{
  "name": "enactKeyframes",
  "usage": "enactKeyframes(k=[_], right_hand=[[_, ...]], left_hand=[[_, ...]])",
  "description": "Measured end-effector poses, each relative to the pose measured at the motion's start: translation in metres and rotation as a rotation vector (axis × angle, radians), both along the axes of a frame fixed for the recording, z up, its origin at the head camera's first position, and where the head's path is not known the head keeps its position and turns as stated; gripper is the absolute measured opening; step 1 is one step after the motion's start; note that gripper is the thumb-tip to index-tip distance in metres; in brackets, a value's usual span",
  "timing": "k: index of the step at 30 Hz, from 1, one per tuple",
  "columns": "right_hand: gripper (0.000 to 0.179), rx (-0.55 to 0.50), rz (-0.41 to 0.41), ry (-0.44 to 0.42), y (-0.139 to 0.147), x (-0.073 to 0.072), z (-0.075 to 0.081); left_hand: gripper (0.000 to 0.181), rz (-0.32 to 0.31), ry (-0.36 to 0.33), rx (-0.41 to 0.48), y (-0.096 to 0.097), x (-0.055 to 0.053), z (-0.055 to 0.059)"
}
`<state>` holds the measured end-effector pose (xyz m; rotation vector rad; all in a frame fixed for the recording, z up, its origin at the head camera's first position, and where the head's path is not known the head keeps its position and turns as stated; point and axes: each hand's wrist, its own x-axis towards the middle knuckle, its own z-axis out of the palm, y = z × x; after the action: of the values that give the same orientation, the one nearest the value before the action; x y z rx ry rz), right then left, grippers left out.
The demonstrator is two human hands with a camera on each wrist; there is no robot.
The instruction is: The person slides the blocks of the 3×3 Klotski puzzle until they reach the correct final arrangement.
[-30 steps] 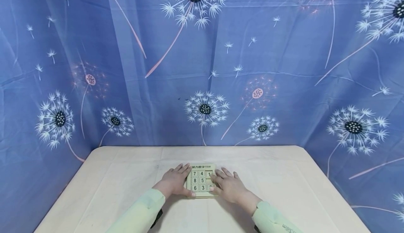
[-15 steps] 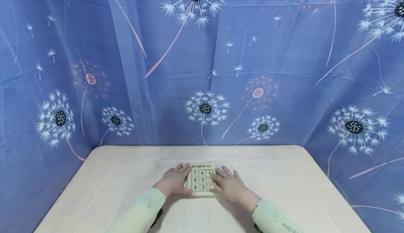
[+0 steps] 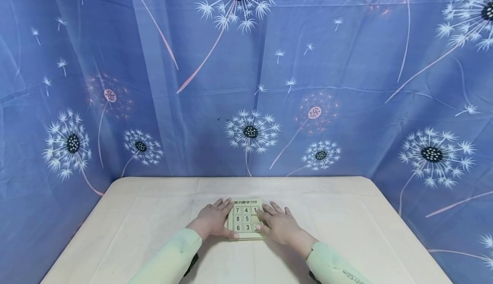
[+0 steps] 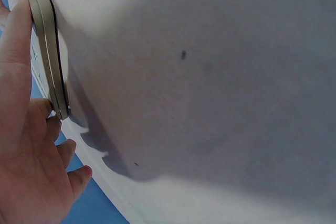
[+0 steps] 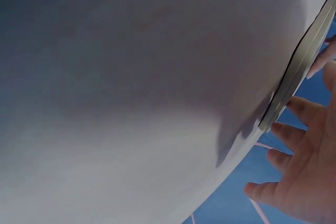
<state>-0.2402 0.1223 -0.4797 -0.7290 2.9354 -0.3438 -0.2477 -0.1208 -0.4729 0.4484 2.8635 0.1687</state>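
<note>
A pale yellow-green sliding number puzzle lies on the table between both hands, its thick layered edge showing in the left wrist view. Tiles 7, 4 and 1 form the top row, 8 and 5 the middle, 6 and 3 the bottom. A gap lies right of the 5. My left hand holds the board's left side, thumb at the lower left corner, fingers along the edge. My right hand spreads over the right side, index finger by the 1, thumb on the lower right tile, whose number is hidden.
The cream table has rounded far corners. Blue cloth with dandelion prints hangs behind it and on both sides. Pale green sleeves reach in from the near edge.
My right thumb covers more of the lower right tile, whose number showed partly before. The left hand and the board stay in place.
</note>
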Motion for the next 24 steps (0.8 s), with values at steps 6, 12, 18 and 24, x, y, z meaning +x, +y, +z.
enactKeyframes(k=[6,12,18,24], right_hand=[[0.059,0.0,-0.005,-0.001,-0.001,0.0001,0.0017],[0.058,-0.005,0.006,-0.005,-0.0013,-0.0007,0.0028],[0.058,-0.016,0.017,-0.005,0.0001,-0.0012,0.004],[0.058,-0.041,0.042,0.013,0.0044,0.0045,0.0041]], left_hand=[[0.109,0.002,0.001,0.0,-0.0002,-0.0009,-0.0004],[0.109,0.008,-0.001,-0.008,0.0001,-0.0012,-0.001],[0.109,0.005,0.001,-0.004,0.0,-0.0016,-0.0025],[0.108,0.0,0.004,0.0,-0.0005,-0.0012,-0.0024]])
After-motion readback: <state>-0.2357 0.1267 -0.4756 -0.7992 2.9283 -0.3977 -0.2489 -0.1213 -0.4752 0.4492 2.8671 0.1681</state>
